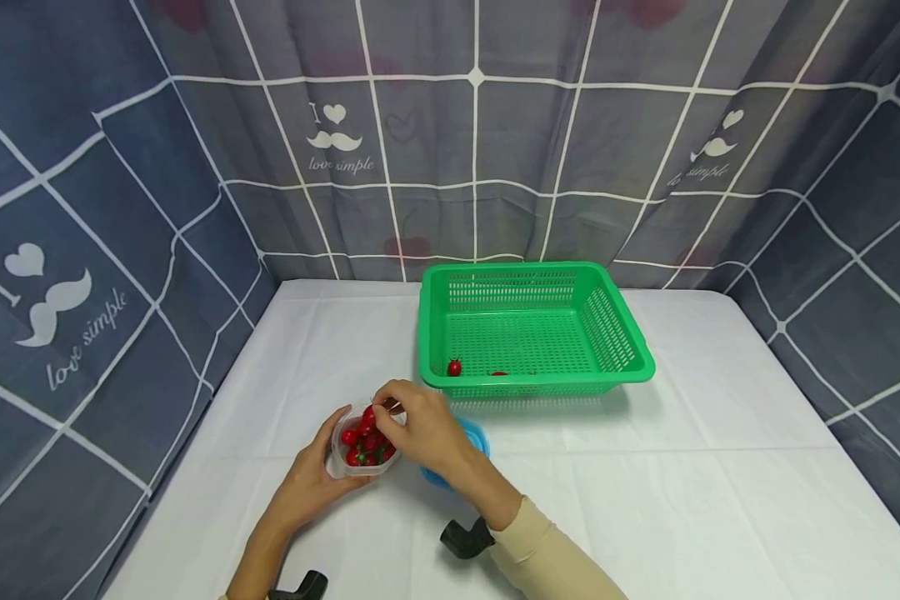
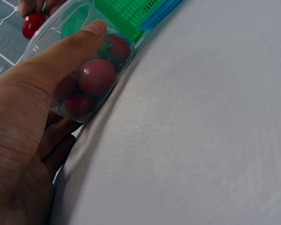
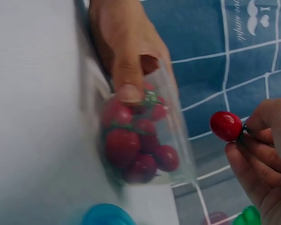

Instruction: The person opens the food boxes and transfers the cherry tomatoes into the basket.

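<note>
My left hand (image 1: 311, 487) grips a clear plastic container (image 1: 376, 468) between thumb and fingers. Inside it lie several red cherry tomatoes (image 1: 370, 442) with green stems, also seen through the wall in the left wrist view. Just over the container's rim, my right hand (image 1: 429, 429) pinches one cherry tomato (image 3: 226, 126) by its stem. In the right wrist view that tomato hangs apart from the others. A blue lid (image 1: 475, 433) lies on the table, partly hidden beneath the right forearm.
Behind the hands stands a green basket (image 1: 622, 333) with a few tomatoes (image 1: 454, 367) near its front wall. A white cloth covers the table (image 1: 690, 500). Grey curtains (image 1: 525, 142) hang at the back and sides.
</note>
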